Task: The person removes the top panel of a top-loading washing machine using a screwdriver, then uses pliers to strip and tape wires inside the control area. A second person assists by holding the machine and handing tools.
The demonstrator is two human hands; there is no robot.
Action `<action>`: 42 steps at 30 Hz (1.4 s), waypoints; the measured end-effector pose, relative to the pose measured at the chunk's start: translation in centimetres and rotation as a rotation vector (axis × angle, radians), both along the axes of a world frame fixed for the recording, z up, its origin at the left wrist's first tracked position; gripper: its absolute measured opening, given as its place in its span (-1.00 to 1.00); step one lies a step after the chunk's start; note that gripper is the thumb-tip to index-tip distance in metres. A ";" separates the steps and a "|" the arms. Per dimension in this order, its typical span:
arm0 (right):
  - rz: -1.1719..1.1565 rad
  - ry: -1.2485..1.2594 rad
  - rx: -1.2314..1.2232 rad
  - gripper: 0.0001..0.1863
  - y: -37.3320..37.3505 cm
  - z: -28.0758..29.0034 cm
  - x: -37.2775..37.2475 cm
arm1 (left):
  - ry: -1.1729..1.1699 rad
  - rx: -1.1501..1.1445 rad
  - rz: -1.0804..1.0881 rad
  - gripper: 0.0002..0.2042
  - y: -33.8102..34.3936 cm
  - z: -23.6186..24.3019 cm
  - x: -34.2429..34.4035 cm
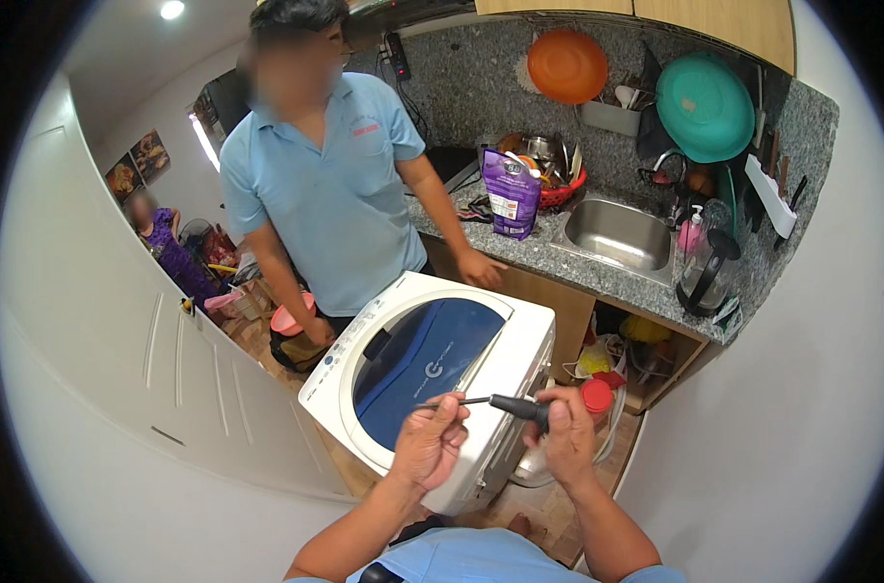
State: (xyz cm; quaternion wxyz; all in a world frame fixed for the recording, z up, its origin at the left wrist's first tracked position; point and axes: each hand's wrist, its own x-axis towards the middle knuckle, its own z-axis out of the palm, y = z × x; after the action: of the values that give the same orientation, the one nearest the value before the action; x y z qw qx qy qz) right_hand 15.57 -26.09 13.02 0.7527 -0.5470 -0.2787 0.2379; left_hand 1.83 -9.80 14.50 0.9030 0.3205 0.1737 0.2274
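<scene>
Nearest the camera, the person's two forearms rise from the lower edge, and both hands meet over the near right corner of a white top-loading washing machine. The right hand is closed around the black handle of a screwdriver, which lies almost level and points left. The left hand has its fingertips pinched together on the thin metal shaft near the tip. The tool hangs just above the machine's near edge; whether it touches the machine cannot be told.

The washing machine stands tilted in the view, its dark blue lid shut and framed in white. To its right, low down beside it, sits a red-capped container.

Beyond the machine stands another person in a light blue polo shirt, one hand resting on the granite counter and the other down at the machine's far left corner. On the counter lie a purple pouch, a steel sink and a dark kettle. Farther back, an orange bowl and a teal basin hang against the wall. At the far left, past white cupboard doors, a third person in purple sits in another room.
</scene>
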 end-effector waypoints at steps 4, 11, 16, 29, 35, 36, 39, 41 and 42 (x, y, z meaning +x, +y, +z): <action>0.168 -0.238 -0.081 -0.69 -1.7 -0.6 1.1 | 0.185 0.205 -0.032 -0.74 1.5 1.0 -1.0; 0.320 0.250 -0.245 -0.58 -1.9 0.8 0.1 | 0.366 0.497 -0.069 -0.73 1.7 1.2 0.2; 0.264 0.106 -0.211 -0.50 1.4 0.0 -1.2 | 0.404 0.556 -0.282 -0.73 5.4 1.4 1.7; -0.611 0.112 -0.364 -0.44 22.4 -8.7 6.2 | 0.399 -0.040 -0.219 -0.68 29.1 -7.1 14.2; -0.930 -0.458 -0.626 -0.50 30.9 -13.3 13.5 | 0.318 0.142 -0.293 -0.69 32.1 -3.1 28.5; -0.964 -0.491 -0.678 -0.50 32.0 -13.5 13.5 | 0.278 0.268 -0.298 -0.71 34.1 -4.5 32.3; -0.912 -0.464 -0.707 -0.51 34.1 -11.9 12.3 | 0.385 0.880 -0.234 -0.80 41.1 -7.9 42.0; -0.905 -0.473 -0.678 -0.53 34.3 -12.0 12.2 | 0.499 1.556 -0.174 -0.84 45.0 -11.0 46.6; -0.921 -0.477 -0.667 -0.54 34.4 -12.0 12.3 | 0.527 1.823 -0.147 -0.85 46.3 -12.5 48.3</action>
State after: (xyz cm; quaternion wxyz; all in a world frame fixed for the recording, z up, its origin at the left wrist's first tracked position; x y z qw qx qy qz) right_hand 27.91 8.30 1.02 0.4836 -0.8552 -0.0852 -0.1660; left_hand 50.11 36.53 2.00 0.2493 0.9525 0.1071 0.1385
